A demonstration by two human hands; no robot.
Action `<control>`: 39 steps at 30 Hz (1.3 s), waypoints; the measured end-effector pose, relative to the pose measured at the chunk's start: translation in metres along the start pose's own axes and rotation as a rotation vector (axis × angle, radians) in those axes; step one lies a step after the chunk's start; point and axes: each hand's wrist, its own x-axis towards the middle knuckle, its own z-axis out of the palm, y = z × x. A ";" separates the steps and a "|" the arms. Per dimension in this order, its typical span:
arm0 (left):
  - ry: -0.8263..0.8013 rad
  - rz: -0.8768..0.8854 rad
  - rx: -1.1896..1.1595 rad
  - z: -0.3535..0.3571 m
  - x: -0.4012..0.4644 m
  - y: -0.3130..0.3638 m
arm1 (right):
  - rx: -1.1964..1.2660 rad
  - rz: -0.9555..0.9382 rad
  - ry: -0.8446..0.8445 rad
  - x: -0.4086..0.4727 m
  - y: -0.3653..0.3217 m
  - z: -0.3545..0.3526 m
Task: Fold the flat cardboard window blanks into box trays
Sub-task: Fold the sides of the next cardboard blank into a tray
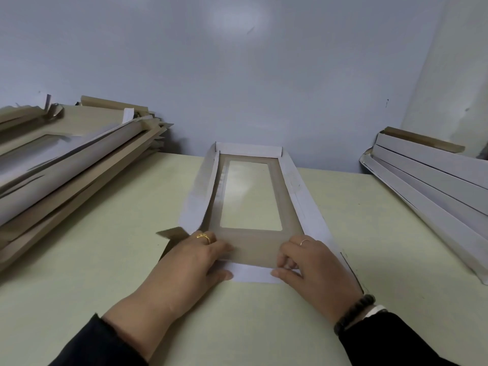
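A cardboard window blank (250,244) lies lengthwise on the pale green table (105,233), brown side up, with a clear film window in its middle. Its far flap and both long side flaps stand partly raised, showing white faces. My left hand (195,262) rests on the blank's near left corner, its thumb at the white near flap (253,274). My right hand (311,262) pinches the near right corner, thumb on the white near flap and fingers on the brown panel.
A tall, messy stack of flat blanks (66,165) fills the table's left side. A stack of folded white trays (433,186) leans at the right. A grey-blue wall (237,75) stands close behind the table.
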 end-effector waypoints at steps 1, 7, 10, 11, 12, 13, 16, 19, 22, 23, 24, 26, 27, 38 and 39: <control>0.029 0.053 0.005 -0.002 -0.001 0.002 | -0.007 -0.011 0.005 0.000 -0.002 0.000; 0.379 0.212 -0.047 -0.024 -0.003 0.004 | -0.052 -0.009 -0.024 0.001 -0.003 0.006; 0.565 0.052 -0.098 -0.033 -0.003 -0.009 | -0.090 -0.008 0.018 0.003 -0.005 0.005; 0.565 -0.039 -0.143 -0.035 -0.005 -0.014 | -0.115 -0.009 0.022 0.004 -0.006 0.005; 0.519 -0.134 -0.211 -0.035 -0.006 -0.021 | -0.134 -0.006 0.031 0.004 -0.008 0.004; 0.440 -0.208 -0.282 -0.035 -0.007 -0.029 | -0.151 -0.004 0.043 0.003 -0.011 0.002; 0.152 -0.255 -0.458 -0.031 -0.012 -0.051 | -0.134 -0.035 0.145 -0.001 -0.019 -0.008; 0.057 -0.260 -0.514 -0.029 -0.014 -0.062 | -0.098 -0.096 0.114 -0.007 -0.022 -0.018; 0.015 -0.294 -0.557 -0.028 -0.017 -0.072 | -0.028 -0.126 0.008 -0.015 -0.020 -0.029; -0.015 -0.304 -0.583 -0.028 -0.018 -0.076 | 0.004 -0.139 -0.028 -0.018 -0.019 -0.031; -0.049 -0.314 -0.621 -0.028 -0.019 -0.079 | 0.042 -0.151 -0.067 -0.021 -0.019 -0.032; -0.117 -0.332 -0.726 -0.030 -0.020 -0.084 | 0.097 -0.170 -0.159 -0.024 -0.019 -0.032; -0.137 -0.340 -0.781 -0.030 -0.020 -0.086 | 0.109 -0.178 -0.209 -0.025 -0.019 -0.030; -0.053 -0.342 -0.945 -0.027 -0.023 -0.095 | 0.289 -0.108 -0.241 -0.026 -0.012 -0.030; -0.051 -0.350 -0.949 -0.028 -0.023 -0.095 | 0.301 -0.103 -0.244 -0.026 -0.012 -0.030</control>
